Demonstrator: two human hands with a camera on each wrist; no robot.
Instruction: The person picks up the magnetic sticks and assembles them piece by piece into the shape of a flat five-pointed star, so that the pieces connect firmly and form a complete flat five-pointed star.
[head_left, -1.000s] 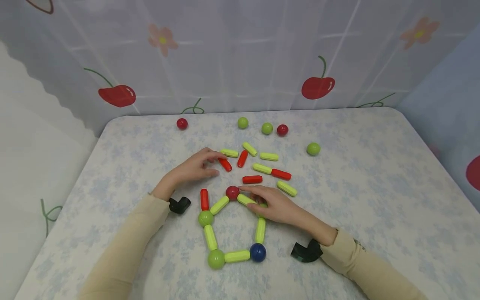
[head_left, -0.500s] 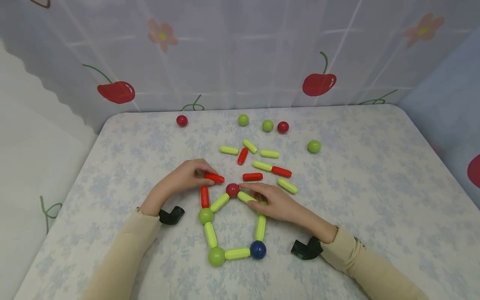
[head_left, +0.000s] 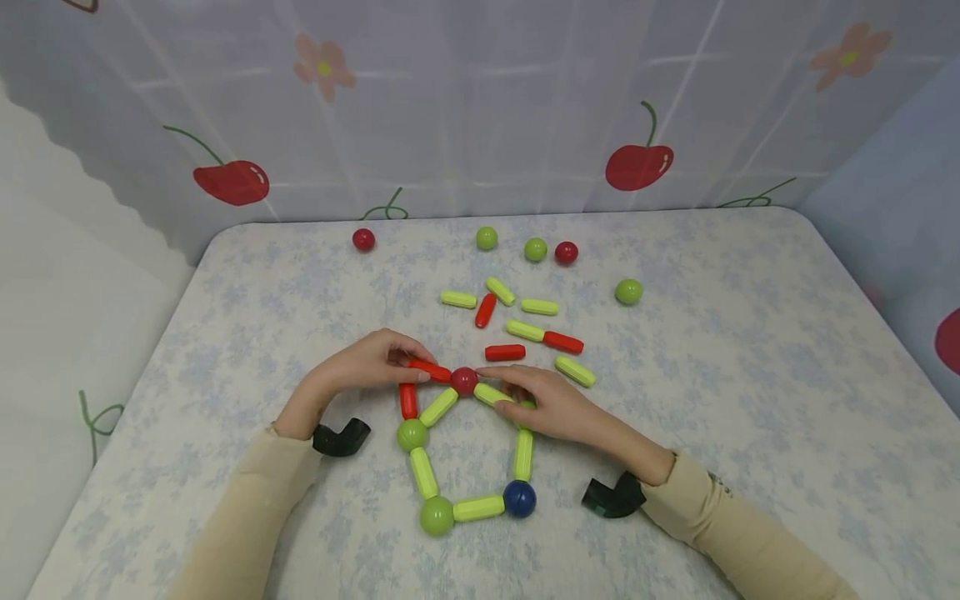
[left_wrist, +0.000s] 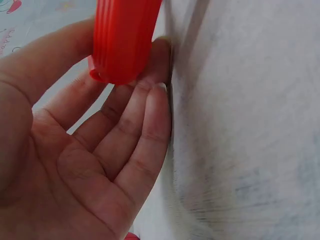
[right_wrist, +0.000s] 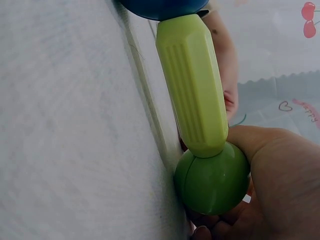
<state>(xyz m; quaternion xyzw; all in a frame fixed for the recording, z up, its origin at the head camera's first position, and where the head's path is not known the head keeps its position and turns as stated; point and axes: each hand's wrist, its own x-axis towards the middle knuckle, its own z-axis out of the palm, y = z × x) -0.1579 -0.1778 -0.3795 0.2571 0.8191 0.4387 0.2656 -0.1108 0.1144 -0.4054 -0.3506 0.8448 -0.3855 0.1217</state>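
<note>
At a pale flowery table (head_left: 697,392), before a cherry curtain (head_left: 487,108), pinching a red stick (head_left: 432,371) in the left hand (head_left: 373,358), with one end against the red ball (head_left: 464,382) of a stick-and-ball ring (head_left: 480,507). Holding a green ball (right_wrist: 212,182) of that ring with the right hand (head_left: 551,406).

Both hands (head_left: 378,360) (head_left: 553,406) low — thumbs (head_left: 517,412) inward

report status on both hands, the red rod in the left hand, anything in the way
Left hand pinches red rod, end at red ball. Right hand grips green ball. Possible snag: second red rod close by left hand.
</note>
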